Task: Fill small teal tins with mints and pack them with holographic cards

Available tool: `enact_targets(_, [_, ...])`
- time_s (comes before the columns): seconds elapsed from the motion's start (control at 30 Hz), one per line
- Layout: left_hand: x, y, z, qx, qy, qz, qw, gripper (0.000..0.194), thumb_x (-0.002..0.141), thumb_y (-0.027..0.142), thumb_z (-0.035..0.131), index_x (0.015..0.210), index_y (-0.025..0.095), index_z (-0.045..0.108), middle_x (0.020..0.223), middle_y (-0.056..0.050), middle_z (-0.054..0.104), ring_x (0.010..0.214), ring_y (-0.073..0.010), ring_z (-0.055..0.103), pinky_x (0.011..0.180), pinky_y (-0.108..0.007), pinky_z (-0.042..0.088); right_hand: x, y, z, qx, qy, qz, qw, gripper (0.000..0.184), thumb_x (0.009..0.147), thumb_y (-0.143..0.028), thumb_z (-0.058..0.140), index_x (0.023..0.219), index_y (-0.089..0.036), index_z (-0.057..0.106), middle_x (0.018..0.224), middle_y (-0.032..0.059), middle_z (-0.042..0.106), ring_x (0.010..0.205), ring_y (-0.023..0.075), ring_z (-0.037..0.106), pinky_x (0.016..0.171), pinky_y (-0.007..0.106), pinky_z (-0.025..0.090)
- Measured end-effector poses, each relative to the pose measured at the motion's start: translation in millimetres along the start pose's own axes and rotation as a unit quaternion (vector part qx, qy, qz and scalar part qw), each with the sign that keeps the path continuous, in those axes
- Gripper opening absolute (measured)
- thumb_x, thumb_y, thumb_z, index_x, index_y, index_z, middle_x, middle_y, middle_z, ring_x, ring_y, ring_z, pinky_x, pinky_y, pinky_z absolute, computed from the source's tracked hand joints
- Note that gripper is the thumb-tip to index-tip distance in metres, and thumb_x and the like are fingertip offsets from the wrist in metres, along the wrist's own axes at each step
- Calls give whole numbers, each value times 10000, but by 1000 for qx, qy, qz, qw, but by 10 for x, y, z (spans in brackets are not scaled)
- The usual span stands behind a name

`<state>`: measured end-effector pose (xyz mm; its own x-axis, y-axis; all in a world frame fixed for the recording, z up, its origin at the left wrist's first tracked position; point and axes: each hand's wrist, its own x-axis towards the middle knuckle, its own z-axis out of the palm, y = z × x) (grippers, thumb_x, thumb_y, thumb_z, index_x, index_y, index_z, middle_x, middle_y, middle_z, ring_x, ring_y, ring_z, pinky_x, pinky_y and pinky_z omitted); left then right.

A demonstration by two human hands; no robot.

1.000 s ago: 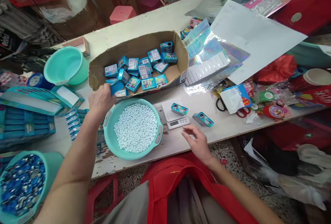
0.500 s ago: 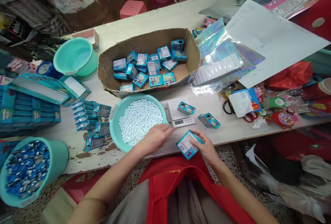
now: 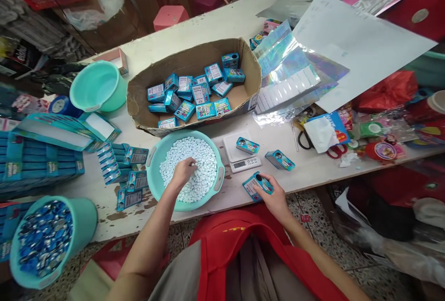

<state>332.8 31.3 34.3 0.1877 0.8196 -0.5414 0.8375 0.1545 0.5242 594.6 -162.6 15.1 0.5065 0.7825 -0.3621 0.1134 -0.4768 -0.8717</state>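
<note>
My left hand [image 3: 183, 172] is over the turquoise basin [image 3: 153, 178], its fingers curled together at the pile of small white candies [image 3: 200, 178]. Whatever those fingers hold is hidden. My right hand [image 3: 276, 197] grips a small blue printed candy box [image 3: 251, 186] at the table's front edge. A dark round hole shows in the box's top. Just beyond it, a white digital scale [image 3: 239, 159] carries another blue box [image 3: 247, 145] lying on its side. One more blue box [image 3: 280, 160] lies to the right of the scale.
A cut-down carton [image 3: 153, 76] with several blue boxes stands behind the basin. Left are stacked boxes [image 3: 135, 155], an empty turquoise basin [image 3: 98, 85] and a bucket [image 3: 83, 220] of blue foil-like pieces. Shiny sheets [image 3: 288, 76] and scissors [image 3: 336, 151] lie right.
My left hand has moved left from the basin's right rim into the candies. In my right hand the box has tilted, so its top with the hole now faces up.
</note>
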Motion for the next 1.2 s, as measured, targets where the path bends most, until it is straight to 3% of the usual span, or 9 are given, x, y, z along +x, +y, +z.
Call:
enact_targets(0.1, [5, -11, -59, -262, -14, -66, 963, 283, 617, 320, 651, 843, 169, 575, 598, 23, 509, 573, -136, 535, 572, -252, 390, 18, -4, -8, 1, -3, -3, 1000, 472, 674, -459, 691, 1047, -176, 628, 1002, 89, 686, 856, 225, 641, 828, 384, 509])
enact_targets(0.2, [26, 208, -66, -350, -61, -63, 933, 314, 585, 320, 684, 822, 148, 571, 603, 16, 524, 540, -102, 494, 536, -232, 375, 37, 7, -17, 1, -6, -4, 1000, 470, 674, -462, 692, 1042, -176, 630, 991, 90, 690, 847, 226, 642, 824, 390, 510])
enact_targets(0.37, [159, 1046, 163, -109, -112, 164, 974, 111, 737, 228, 535, 787, 174, 617, 684, -18, 582, 647, -142, 532, 614, -263, 416, 78, 38, -38, 10, 2, 1, 1000, 469, 664, -463, 701, 1036, -186, 630, 986, 85, 695, 831, 225, 647, 806, 393, 519])
enact_targets(0.53, [329, 1601, 454, 151, -57, 321, 933, 304, 757, 64, 440, 924, 191, 660, 933, -64, 618, 809, -181, 579, 713, -283, 431, 94, 50, -98, 36, 9, 17, 999, 460, 659, -442, 715, 1032, -188, 626, 962, 79, 707, 805, 218, 657, 770, 379, 540])
enact_targets(0.67, [369, 1623, 519, 157, -29, 330, 930, 273, 792, 78, 442, 938, 191, 643, 904, -55, 636, 815, -180, 584, 705, -274, 425, 99, 75, -148, 38, 26, 24, 999, 460, 653, -429, 719, 1033, -187, 628, 983, 83, 706, 841, 228, 659, 812, 396, 531])
enact_targets(0.8, [369, 1581, 542, 40, -4, 324, 945, 163, 799, 108, 486, 820, 182, 629, 803, -24, 643, 775, -153, 589, 709, -252, 432, 113, 86, -149, 30, 26, 28, 999, 458, 650, -431, 716, 1030, -189, 632, 993, 82, 702, 854, 229, 655, 824, 402, 524])
enact_targets(0.97, [406, 1498, 521, -100, 48, 310, 944, 235, 852, 126, 393, 912, 173, 615, 891, -37, 629, 760, -125, 603, 732, -248, 467, 118, 60, -98, 26, 10, 17, 999, 447, 657, -428, 707, 1028, -190, 633, 949, 75, 709, 806, 220, 655, 771, 380, 538])
enact_targets(1.07, [415, 1441, 539, -50, 58, 313, 947, 295, 816, 140, 474, 1091, 190, 569, 1117, -73, 596, 957, -169, 591, 826, -297, 473, 117, 65, -74, 7, 0, 6, 1000, 445, 664, -438, 698, 1027, -188, 631, 951, 74, 705, 811, 222, 651, 780, 386, 532])
enact_targets(1.2, [332, 1456, 710, 120, -43, 390, 912, 433, 753, 249, 648, 1168, 213, 530, 1215, -94, 558, 1140, -249, 513, 914, -369, 448, 93, 102, -49, -28, -26, -2, 999, 492, 673, -484, 677, 1059, -185, 616, 1004, 91, 691, 872, 246, 645, 826, 418, 513])
